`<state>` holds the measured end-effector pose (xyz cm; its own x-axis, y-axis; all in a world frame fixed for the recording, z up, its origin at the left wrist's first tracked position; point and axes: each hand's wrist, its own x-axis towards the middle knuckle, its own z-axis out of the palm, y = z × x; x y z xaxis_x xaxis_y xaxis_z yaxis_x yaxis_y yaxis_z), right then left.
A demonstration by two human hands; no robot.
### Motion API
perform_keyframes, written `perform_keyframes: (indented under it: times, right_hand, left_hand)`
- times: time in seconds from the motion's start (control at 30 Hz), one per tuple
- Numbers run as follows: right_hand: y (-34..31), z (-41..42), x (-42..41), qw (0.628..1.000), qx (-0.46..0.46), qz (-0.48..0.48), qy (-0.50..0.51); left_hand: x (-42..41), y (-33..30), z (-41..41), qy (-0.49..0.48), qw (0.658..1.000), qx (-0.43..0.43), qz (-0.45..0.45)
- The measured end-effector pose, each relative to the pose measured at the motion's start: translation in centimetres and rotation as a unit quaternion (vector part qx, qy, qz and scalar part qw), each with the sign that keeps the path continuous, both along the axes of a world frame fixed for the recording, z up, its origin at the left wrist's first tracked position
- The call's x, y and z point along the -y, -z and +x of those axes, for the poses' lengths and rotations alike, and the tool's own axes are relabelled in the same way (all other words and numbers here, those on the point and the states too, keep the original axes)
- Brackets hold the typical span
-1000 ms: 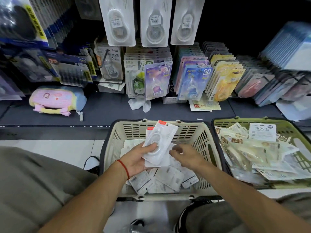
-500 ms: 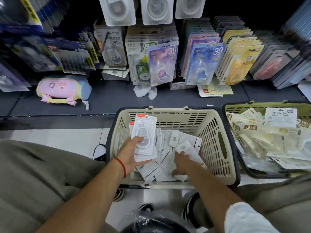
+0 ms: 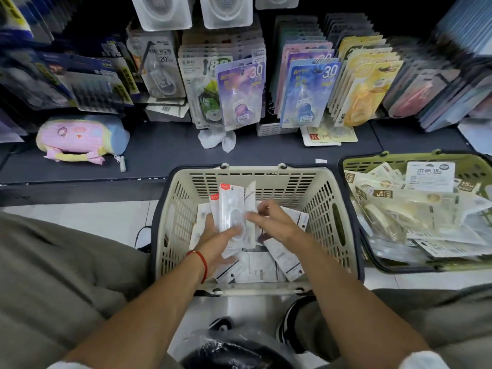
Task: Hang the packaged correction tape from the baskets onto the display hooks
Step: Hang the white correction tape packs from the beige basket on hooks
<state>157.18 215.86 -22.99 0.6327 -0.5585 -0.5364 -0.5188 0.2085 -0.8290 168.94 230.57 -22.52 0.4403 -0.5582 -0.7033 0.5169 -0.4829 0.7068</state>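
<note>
A cream basket (image 3: 323, 198) on the floor holds several white correction tape packs (image 3: 255, 267). My left hand (image 3: 217, 241) grips a small upright stack of white packs with red tops (image 3: 231, 206) over the basket. My right hand (image 3: 274, 221) is beside it, fingers curled against a pack at the right side of the stack. Matching white packs hang on the display hooks (image 3: 162, 10) at the top of the shelf.
A green basket (image 3: 354, 162) full of yellowish tape packs stands to the right. Coloured tape packs (image 3: 241, 95) hang along the dark shelf (image 3: 165, 153), with a pink pencil case (image 3: 76, 138) on the left. My knees flank the cream basket.
My right hand rose from the loose packs in the basket and came up to the stack in my left hand. The stack has shifted right, and the camera tilted further down.
</note>
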Motion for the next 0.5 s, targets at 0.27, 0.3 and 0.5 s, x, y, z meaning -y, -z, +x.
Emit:
perform_keyframes:
  times: [0.27,0.3,0.5]
  right_hand:
    - [-1.5,1.6,-0.5,0.988,0.122,0.093,-0.012]
    - [-1.3,1.5,-0.2,0.986,0.122,0.117,-0.007]
    - [5.6,-3.4,1.0,0.910,-0.320,-0.212,-0.158]
  left_hand:
    - [0.1,-0.5,1.0,-0.017,0.987,-0.138,-0.075]
    - [-0.1,-0.2,1.1,-0.039,0.988,-0.130,-0.067]
    - [-1.1,1.2,1.8,-0.070,0.989,-0.133,-0.013]
